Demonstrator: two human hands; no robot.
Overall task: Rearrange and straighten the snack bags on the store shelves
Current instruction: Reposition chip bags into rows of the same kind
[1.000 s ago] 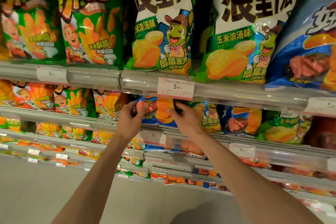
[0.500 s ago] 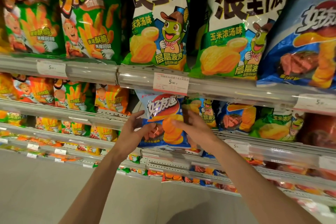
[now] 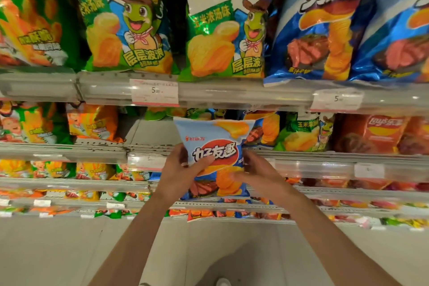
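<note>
Head view: I see the blue chip bag (image 3: 214, 153) upright, long axis vertical, held in front of the second shelf (image 3: 325, 155). Left hand (image 3: 178, 169) grips its left edge, thumb across the front; right hand (image 3: 255, 170) grips the right edge. An empty gap (image 3: 151, 130) lies just up-left, nearer the left hand.

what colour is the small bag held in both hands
Mostly light blue small bag, with a red-orange logo oval; head view.
</note>
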